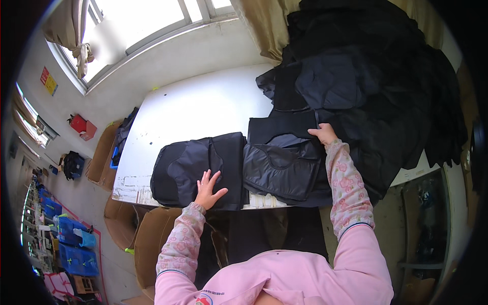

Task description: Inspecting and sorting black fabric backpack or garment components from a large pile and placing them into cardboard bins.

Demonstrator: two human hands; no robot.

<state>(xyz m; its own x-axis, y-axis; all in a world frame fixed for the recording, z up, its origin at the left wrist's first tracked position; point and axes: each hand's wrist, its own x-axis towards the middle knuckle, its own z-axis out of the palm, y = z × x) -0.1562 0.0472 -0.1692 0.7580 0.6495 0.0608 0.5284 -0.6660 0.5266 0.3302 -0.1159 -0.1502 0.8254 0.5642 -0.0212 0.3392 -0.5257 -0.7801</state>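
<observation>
on the white, worn-edged worktop, the left hand lies on a neat black fabric stack with a smooth dark-grey panel on top; its fingers are spread and released, holding nothing. just to the right, at the near edge, lies a black fabric piece with a shiny dark panel. the right hand touches that piece's upper right edge, but some of its fingers are hidden, so i cannot tell whether they grasp it. a large loose heap of black fabric lies beyond. the step in hand looks like stacking or squaring pieces; the next move seems to call for a firm hold on the edge and an even, crease-free lay.
</observation>
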